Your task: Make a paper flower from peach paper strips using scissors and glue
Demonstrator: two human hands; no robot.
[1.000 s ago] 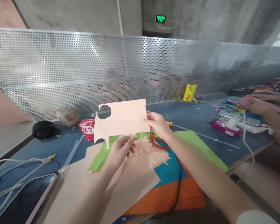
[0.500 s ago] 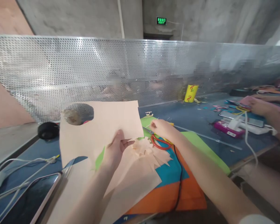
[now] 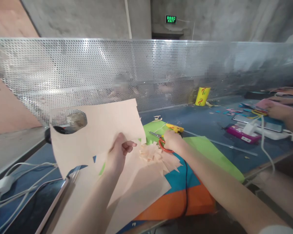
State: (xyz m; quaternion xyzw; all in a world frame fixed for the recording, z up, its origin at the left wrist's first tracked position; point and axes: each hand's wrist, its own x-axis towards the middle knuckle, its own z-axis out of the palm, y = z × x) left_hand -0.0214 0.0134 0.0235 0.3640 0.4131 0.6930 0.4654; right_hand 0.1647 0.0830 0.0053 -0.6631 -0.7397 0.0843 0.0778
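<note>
Right, status as we see it. Left hand is closed in a pinch on the lower edge of the peach sheet, with the thumb on our side and the fingers curled. The sheet is held up off the blue table, tilted, spreading toward 10 o'clock from that hand.

Right hand sits at 2 o'clock from the left one, apart from the sheet. Its fingers are curled shut over the red handles of the scissors, whose blades point to 10 o'clock over the green paper. We can't tell whether fingers are through the loops, or whether the scissors are lifted.

Progress, our judgement: cutting on the held sheet is partly done.
- Done: one round piece is out near its 10 o'clock corner and the bottom edge is notched. A heap of peach scraps lies between the hands on flat peach paper.
- Left: most of the held sheet is uncut.

Around:
- A yellow glue gun lies just beside the right hand at 12 o'clock.
- A black cord runs toward 6 o'clock over teal paper and orange paper.
- A phone is at 7 o'clock, with white cables beside it.
- A perforated metal screen spans 12 o'clock, with a yellow can at its foot at 1 o'clock.
- A co-worker's hand is at 3 o'clock, near a pink device.
</note>
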